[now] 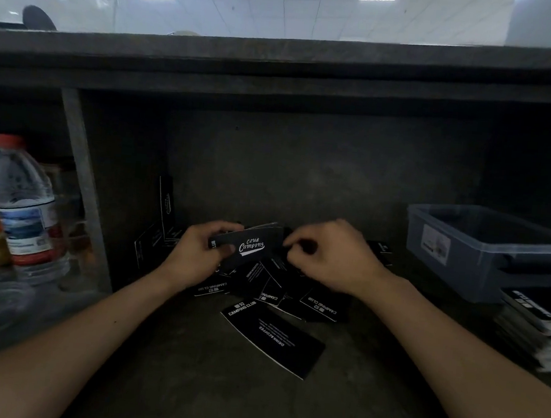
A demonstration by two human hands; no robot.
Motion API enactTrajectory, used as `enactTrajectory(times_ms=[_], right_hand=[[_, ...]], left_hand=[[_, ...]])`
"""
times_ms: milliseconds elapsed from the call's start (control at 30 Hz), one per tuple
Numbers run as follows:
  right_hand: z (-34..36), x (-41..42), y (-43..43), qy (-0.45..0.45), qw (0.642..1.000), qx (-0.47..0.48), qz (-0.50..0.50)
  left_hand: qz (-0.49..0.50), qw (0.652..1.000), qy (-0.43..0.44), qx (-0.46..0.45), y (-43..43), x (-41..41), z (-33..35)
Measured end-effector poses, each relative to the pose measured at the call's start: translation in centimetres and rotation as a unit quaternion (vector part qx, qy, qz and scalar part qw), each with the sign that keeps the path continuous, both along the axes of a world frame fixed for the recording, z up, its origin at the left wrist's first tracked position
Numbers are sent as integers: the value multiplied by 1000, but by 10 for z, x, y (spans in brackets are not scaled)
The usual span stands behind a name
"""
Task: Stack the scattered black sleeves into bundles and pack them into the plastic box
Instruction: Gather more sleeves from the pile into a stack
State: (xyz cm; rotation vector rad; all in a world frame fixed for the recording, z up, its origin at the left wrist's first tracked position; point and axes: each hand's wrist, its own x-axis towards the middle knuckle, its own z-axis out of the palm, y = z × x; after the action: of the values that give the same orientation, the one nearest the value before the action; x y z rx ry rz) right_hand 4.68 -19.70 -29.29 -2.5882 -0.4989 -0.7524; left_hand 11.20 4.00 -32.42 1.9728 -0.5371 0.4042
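Between the hands | a thin bundle (247, 244) is gripped by the left hand (196, 255) | right hand (333, 257) is curled at the bundle's edge, grip cannot be told | sleeves (280, 296), flat, black, white-printed, are scattered beneath on the bench (185, 384) | box (490, 247), right of the right hand, no sleeves seen packed in it | progress judged early

A clear water bottle (25, 200) with a red cap stands left, beside a grey post (80, 175).

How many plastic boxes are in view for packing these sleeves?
1: the translucent grey-blue plastic box stands at the right, behind a stack of black printed sleeves. More may sit out of frame.
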Motion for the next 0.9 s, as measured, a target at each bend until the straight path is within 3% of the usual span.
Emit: enactTrajectory(times_ms=[67, 133, 200, 267, 333, 433, 500, 700, 900], right_hand=[[3, 4, -6, -96, 987, 132, 4], [8, 9, -8, -115, 937, 327, 42], [9, 13, -9, -46, 868, 491, 59], [0, 20, -11, 57, 829, 555, 43], [-16, 28, -16, 130, 845, 519, 0], [-30, 38, -28, 155, 937, 301, -86], [-20, 33, -31, 184, 962, 172, -103], [4, 18, -49, 280, 941, 89, -170], [-19, 23, -27, 255, 942, 105, -192]], left_hand=[[0, 1000, 10, -17, -2, -3, 2], [-7, 999, 28, -30, -4, -6, 4], [-18, 998, 50, -34, -6, -11, 6], [-27, 998, 58, -26, -6, -14, 8], [-39, 998, 58, -10, -6, -16, 9], [-63, 997, 50, 16, -6, -18, 8], [-67, 997, 23, 32, -6, -18, 5], [4, 999, 9, -33, -3, -12, 10], [-26, 996, 67, 46, -2, -11, 6]])
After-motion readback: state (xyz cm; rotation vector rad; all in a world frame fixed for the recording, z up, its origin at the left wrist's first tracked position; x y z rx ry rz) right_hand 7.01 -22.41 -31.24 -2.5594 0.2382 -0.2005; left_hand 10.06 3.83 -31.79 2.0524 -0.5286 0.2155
